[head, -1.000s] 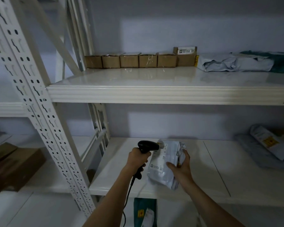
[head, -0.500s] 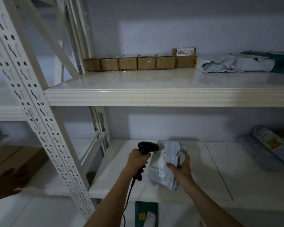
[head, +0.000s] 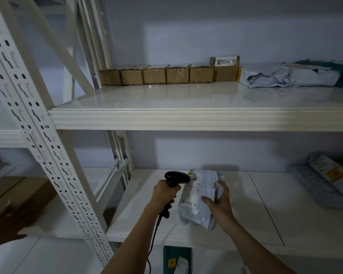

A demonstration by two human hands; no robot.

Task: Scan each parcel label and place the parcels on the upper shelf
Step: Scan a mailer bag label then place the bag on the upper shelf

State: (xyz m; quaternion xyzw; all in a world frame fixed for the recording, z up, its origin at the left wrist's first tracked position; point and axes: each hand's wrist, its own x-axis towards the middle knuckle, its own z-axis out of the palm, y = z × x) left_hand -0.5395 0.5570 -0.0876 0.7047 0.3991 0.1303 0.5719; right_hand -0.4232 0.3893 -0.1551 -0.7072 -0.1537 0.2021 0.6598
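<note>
The left hand (head: 165,191) grips the black scanner (head: 176,178) with fingers curled round its handle, nose pointing right at the label. The grey parcel (head: 198,198) stands tilted, long axis running up and away, above the lower shelf (head: 255,210). The right hand (head: 219,202) holds it, thumb in front; its fingers behind are mostly hidden.

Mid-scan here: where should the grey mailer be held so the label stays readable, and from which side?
Hold the grey mailer by its right edge, coming from the right, as the right hand does now. It stands nearly upright with the label facing left toward the scanner in the left hand, so fingers should wrap behind and the thumb stay below the print.
</note>
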